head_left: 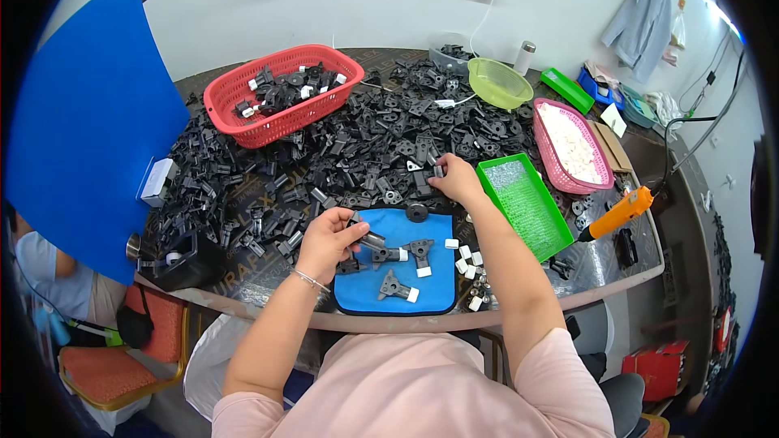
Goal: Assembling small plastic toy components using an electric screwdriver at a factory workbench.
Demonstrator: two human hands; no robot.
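My left hand is closed around a black plastic part with a smooth grey cylinder, just over the left side of a blue mat. On the mat lie several black parts with white caps, among them one near the front and another toward the right. A round black disc rests at the mat's far edge. Beyond it, my right hand reaches into a heap of black parts, its fingertips pinching one dark piece at the heap's near side.
A red basket of black parts stands far left. At right are a green tray of small shiny pieces, a pink basket of white pieces and an orange electric screwdriver. Loose white caps lie beside the mat. A blue panel rises at left.
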